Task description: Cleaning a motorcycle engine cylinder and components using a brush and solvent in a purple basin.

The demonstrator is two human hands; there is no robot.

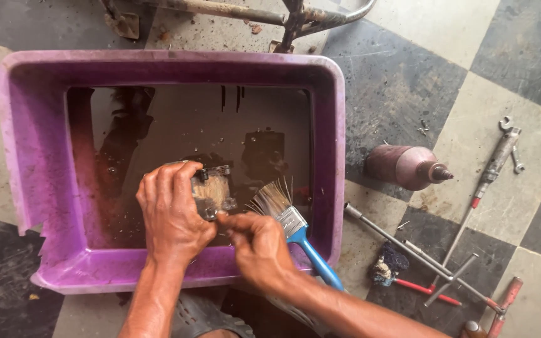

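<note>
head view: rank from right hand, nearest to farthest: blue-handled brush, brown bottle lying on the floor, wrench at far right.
1. Blue-handled brush: right beside the right hand, bristles inside the purple tub.
2. Brown bottle: on its side on the floor, just outside the tub's right wall.
3. Wrench: far right, on the light tile.

Checkered tile floor, grimy. On it: purple tub, brown bottle lying sideways, ratchet wrench, cross wrench, red-handled screwdriver.
</note>
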